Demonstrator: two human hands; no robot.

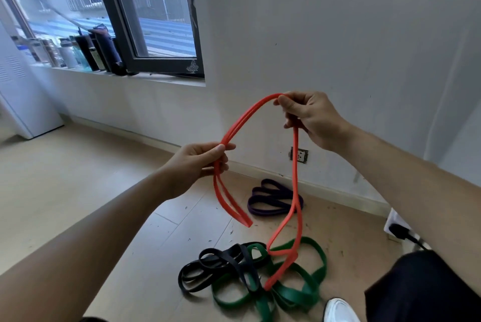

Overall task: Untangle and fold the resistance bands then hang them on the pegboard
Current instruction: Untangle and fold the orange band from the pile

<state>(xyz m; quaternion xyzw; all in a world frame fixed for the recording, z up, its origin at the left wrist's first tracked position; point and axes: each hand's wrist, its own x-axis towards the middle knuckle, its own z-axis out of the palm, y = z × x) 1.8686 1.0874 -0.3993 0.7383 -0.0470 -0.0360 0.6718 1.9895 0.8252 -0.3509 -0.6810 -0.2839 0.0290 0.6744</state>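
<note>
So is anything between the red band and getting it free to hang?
Yes: the red band ends low among the coils of the green band on the floor; threaded or just resting, I cannot tell. The pegboard is out of view.

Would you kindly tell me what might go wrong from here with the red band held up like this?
1. The red band hangs down into the green band, which is meshed with the black band. Pulling upward may drag both and tighten the tangle.
2. The left hand and right hand only pinch doubled strands, so one strand could slip and undo the fold.
</note>
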